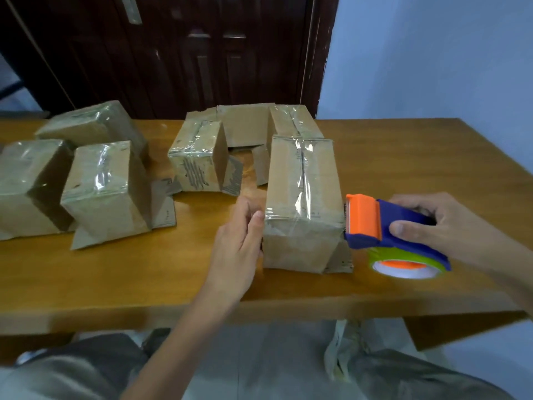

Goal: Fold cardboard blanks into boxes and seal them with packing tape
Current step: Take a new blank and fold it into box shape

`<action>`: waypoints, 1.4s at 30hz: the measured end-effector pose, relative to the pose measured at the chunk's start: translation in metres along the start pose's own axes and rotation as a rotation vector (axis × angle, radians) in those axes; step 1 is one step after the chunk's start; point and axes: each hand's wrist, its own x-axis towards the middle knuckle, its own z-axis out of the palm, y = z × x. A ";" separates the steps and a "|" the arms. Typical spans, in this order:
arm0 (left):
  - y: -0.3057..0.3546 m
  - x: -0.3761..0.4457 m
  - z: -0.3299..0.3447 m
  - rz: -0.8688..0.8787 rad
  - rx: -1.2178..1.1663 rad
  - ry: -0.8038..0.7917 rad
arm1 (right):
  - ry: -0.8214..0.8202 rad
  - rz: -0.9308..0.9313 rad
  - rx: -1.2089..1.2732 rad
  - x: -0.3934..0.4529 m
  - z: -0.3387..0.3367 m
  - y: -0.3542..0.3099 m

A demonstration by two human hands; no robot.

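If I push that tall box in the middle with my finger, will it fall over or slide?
The box would probably slide: it looks like light cardboard, likely empty, on a smooth wooden table. It sits on a long, wide base, so tipping seems unlikely. Its walls may dent a little. Right now the left hand steadies one side while the tape dispenser touches the other.

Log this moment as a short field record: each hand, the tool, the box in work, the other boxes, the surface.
left hand: open, fingers flat against the left side of the box in work
right hand: grips the tape dispenser
tape dispenser: blue and orange, its head at the box's right side
box in work: closed, clear tape along its top seam
other boxes: several taped ones to the left and behind
table: wooden
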 end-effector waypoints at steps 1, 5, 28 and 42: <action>-0.002 -0.002 0.001 -0.016 0.008 -0.018 | 0.001 -0.002 0.008 -0.001 0.001 0.000; -0.003 -0.007 -0.007 0.070 0.198 0.154 | 0.007 -0.006 0.017 -0.003 0.003 0.001; 0.035 0.026 0.003 0.763 0.491 -0.230 | -0.016 0.013 -0.124 -0.019 -0.032 0.014; 0.035 0.026 0.003 0.763 0.495 -0.217 | -0.044 0.101 -0.464 -0.022 -0.040 -0.023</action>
